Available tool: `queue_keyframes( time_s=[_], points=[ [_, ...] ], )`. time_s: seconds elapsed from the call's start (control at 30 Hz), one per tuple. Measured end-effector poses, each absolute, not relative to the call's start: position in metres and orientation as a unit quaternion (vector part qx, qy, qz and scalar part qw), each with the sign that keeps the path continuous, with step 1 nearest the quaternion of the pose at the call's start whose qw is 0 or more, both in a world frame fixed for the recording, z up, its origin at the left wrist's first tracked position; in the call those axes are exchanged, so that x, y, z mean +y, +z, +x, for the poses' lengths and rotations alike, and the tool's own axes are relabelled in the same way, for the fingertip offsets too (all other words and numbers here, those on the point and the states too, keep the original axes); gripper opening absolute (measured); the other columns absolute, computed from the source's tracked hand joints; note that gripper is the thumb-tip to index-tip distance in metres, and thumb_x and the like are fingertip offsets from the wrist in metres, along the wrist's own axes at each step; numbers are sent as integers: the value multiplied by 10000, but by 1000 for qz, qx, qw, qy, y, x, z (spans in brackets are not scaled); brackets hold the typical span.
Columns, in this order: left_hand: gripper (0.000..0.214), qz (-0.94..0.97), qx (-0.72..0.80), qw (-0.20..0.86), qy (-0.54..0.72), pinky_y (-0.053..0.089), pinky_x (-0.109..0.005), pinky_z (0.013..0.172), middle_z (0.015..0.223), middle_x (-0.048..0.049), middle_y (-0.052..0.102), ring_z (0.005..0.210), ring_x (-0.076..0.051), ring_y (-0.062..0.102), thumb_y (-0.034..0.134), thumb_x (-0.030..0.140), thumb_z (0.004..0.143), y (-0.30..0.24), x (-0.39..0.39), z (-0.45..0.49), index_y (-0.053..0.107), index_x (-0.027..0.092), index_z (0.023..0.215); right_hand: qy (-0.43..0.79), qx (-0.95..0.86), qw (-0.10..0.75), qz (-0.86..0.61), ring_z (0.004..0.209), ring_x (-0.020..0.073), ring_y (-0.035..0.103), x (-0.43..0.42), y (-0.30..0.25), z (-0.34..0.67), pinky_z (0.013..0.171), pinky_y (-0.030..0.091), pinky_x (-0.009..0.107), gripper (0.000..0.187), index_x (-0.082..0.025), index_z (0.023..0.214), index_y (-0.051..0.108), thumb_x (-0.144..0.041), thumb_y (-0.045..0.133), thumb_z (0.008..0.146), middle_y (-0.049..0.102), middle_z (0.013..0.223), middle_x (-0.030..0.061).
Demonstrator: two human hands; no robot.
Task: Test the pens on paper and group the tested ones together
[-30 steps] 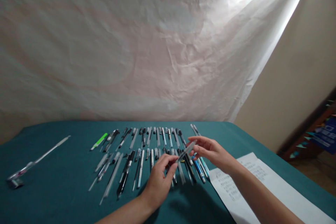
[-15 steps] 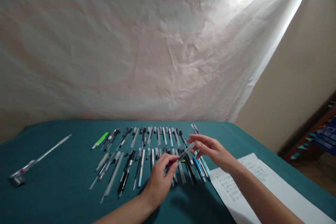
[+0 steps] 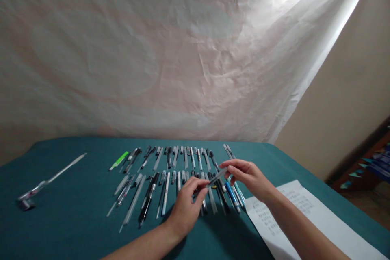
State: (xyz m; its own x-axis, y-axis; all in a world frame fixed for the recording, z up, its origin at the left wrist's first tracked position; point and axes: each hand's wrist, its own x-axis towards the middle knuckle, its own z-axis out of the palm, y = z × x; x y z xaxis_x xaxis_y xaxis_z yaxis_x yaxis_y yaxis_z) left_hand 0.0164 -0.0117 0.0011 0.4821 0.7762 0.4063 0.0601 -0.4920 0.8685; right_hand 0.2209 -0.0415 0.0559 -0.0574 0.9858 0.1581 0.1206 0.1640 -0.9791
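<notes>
A slim pen with a clear, greyish barrel [image 3: 217,176] is held slantwise above the table between my hands. My left hand [image 3: 186,205] pinches its lower end between thumb and fingers. At the upper end, the thumb and fingertips of my right hand [image 3: 248,178] close on the barrel. Beneath and beyond them lie two rows of pens, among them a blue pen [image 3: 232,197], a black pen [image 3: 147,203] and a white pen [image 3: 166,194]. My left hand hides part of the near row.
A green highlighter [image 3: 118,161] lies at the far row's left end. Off to the left is a long thin clear item [image 3: 57,177] with a dark end. White sheets with handwriting [image 3: 317,227] lie under my right forearm. A pale cloth [image 3: 152,69] hangs behind the teal-covered table [image 3: 76,231].
My right hand's fingers have come together on the pen's upper end, where they were more spread. The whole view has shifted slightly; the pens on the table lie as before.
</notes>
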Motion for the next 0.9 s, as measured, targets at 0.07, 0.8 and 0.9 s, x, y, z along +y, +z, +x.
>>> queue_keyframes(
  time_s=[0.07, 0.8, 0.9],
  points=[
    [177, 751, 280, 416, 429, 429, -271, 766, 927, -42, 576, 878, -168, 542, 476, 216, 846, 0, -11, 17, 596, 198, 975, 413, -571, 499, -504, 573, 101, 543, -41, 53, 221, 519, 459, 219, 247, -126, 797, 635, -369, 600, 766, 602, 636, 22],
    [179, 747, 285, 396, 451, 427, -293, 765, 902, -43, 569, 868, -175, 537, 507, 172, 805, 2, -8, 14, 614, 195, 947, 434, -596, 452, -502, 611, 120, 577, -41, 52, 224, 533, 479, 234, 330, -126, 925, 610, -410, 591, 759, 619, 693, 31],
    [171, 743, 287, 395, 458, 426, -292, 755, 880, -39, 572, 844, -172, 542, 514, 172, 801, 2, -7, 14, 623, 192, 931, 436, -584, 443, -522, 534, 104, 559, -39, 49, 224, 495, 466, 229, 318, -117, 775, 612, -433, 578, 759, 608, 645, 23]
  ],
)
